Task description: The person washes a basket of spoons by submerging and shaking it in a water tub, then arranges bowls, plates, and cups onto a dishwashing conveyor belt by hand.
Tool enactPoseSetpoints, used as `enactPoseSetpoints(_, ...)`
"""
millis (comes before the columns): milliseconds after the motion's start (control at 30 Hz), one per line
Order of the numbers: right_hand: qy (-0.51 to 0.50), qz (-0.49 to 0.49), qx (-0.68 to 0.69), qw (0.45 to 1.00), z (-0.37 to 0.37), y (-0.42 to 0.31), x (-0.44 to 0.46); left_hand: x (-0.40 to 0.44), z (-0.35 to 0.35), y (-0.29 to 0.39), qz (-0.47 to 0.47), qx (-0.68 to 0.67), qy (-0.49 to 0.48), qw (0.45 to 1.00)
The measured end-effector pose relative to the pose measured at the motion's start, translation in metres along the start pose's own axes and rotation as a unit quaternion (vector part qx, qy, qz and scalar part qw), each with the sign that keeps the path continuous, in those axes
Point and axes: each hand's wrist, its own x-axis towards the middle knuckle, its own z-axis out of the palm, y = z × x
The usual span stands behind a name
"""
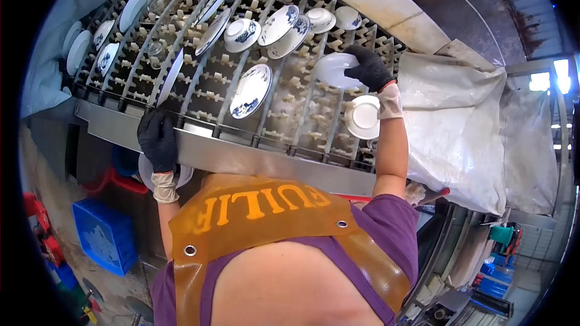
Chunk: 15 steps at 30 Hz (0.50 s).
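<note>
My right hand (370,70), in a black glove, grips the rim of a white bowl (333,70) over the rack conveyor (284,102). Just below it, a small white dish (364,117) rests on the pegs. At the conveyor's near metal edge (241,152) is my left hand (157,140), also black-gloved; its fingers are mostly hidden. A white plate (172,77) stands edge-on beyond it. Under my left wrist, a pale round dish (184,174) shows partly, and I cannot tell whether that hand holds it. A blue-patterned oval plate (251,91) leans on the pegs between my hands.
Several patterned plates and bowls (241,34) stand farther along the pegs. A whitish plastic curtain (453,127) hangs at the right, another sheet (48,78) at the left. A blue crate (106,235) and a red basin (118,181) sit below on the left.
</note>
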Motion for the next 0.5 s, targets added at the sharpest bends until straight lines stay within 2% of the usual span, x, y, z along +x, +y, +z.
enactPoseSetpoints(33, -0.011, -0.05, -0.142, 0.989, 0.0, -0.025, -0.002, 0.0, 0.002, 0.003, 0.006, 0.006, 0.012, 1.0)
enactPoseSetpoints(67, -0.021, -0.102, -0.281, 0.954, 0.002, -0.051, -0.002, 0.0, 0.003, 0.005, 0.006, 0.009, 0.012, 1.0)
enactPoseSetpoints(100, -0.002, -0.109, -0.312, 0.944, 0.009, -0.071, -0.009, 0.0, 0.003, 0.007, 0.006, -0.015, 0.011, 1.0)
enactPoseSetpoints(200, 0.085, -0.33, -0.35, 0.872, 0.032, -0.068, 0.004, 0.004, 0.003, 0.021, 0.03, -0.037, 0.034, 0.998)
enactPoseSetpoints(267, 0.082, -0.372, -0.319, 0.868, 0.047, -0.032, 0.004, 0.005, 0.0, 0.028, -0.021, -0.09, -0.01, 0.996)
enactPoseSetpoints(300, 0.016, -0.285, -0.344, 0.894, 0.05, -0.026, -0.003, 0.001, 0.003, 0.023, 0.032, -0.023, 0.007, 0.999)
enactPoseSetpoints(333, 0.003, -0.249, -0.402, 0.881, 0.046, -0.028, -0.014, -0.011, 0.011, 0.008, 0.042, 0.007, -0.02, 0.999)
enactPoseSetpoints(367, -0.013, -0.215, -0.459, 0.862, 0.041, -0.03, -0.027, -0.023, 0.015, -0.005, 0.043, 0.097, -0.084, 0.991)
enactPoseSetpoints(400, -0.002, -0.211, -0.538, 0.816, 0.039, 0.0, -0.025, -0.027, 0.017, 0.0, 0.077, 0.156, -0.011, 0.985)
enactPoseSetpoints(467, 0.037, -0.282, -0.472, 0.834, 0.001, -0.037, -0.038, -0.026, 0.012, 0.013, 0.051, 0.101, 0.013, 0.994)
enactPoseSetpoints(500, 0.074, -0.253, -0.316, 0.911, -0.014, -0.038, -0.044, -0.028, 0.005, 0.024, 0.03, 0.058, -0.018, 0.998)
